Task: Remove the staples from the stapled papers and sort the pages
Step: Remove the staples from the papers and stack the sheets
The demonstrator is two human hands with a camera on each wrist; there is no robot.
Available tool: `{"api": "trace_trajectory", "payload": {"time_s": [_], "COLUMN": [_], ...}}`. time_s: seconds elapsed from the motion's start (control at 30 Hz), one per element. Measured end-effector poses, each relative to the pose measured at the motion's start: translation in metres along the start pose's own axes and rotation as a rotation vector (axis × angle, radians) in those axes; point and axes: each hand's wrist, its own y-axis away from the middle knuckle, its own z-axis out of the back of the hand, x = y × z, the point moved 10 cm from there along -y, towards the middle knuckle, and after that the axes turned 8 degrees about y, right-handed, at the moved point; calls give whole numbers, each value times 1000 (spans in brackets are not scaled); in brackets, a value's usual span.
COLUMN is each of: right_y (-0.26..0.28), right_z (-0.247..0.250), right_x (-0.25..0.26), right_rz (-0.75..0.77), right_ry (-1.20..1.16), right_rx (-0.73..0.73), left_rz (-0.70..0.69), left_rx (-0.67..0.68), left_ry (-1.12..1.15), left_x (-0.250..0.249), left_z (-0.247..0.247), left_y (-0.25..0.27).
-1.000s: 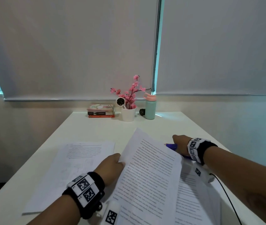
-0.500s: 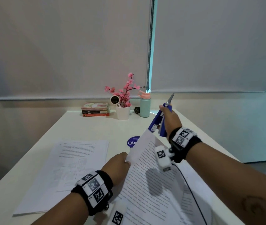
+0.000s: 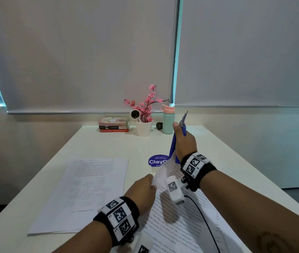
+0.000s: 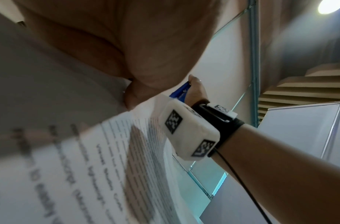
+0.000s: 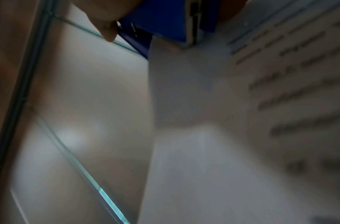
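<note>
My left hand [image 3: 143, 189] pinches the top left corner of the stapled papers [image 3: 177, 225], lifting that corner off the white table [image 3: 108, 143]. In the left wrist view the printed top page [image 4: 88, 166] curves up under my fingers [image 4: 130, 97]. My right hand [image 3: 185, 141] grips a blue stapler [image 3: 172, 148] held upright above the paper's raised corner, its metal tip pointing up. The right wrist view shows the stapler's blue body [image 5: 165, 18] just over the paper's edge [image 5: 184, 91]. I cannot make out a staple.
A loose stack of pages [image 3: 90, 189] lies flat on the left of the table. A round blue sticker [image 3: 156, 161] sits beyond the held papers. At the far edge stand books [image 3: 114, 125], a flower pot [image 3: 144, 128] and a green bottle [image 3: 167, 123].
My right hand picked the stapler up from the table beside the papers and raised it upright. My left hand kept its hold on the paper's corner.
</note>
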Motion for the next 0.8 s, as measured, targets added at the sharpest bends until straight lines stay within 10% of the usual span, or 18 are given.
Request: {"api": "trace_trajectory", "payload": {"time_s": [0.47, 0.8], "right_y": [7, 39], "right_z": [-10, -15], "right_x": [-11, -8], "right_rz": [-45, -110], "right_ry": [23, -334], "right_rx": [249, 228], "left_rz": [153, -120], "left_rx": [59, -97], "left_ry": [-30, 169], "left_x": [19, -37], "left_z": [-6, 7], "left_y": [-4, -10]}}
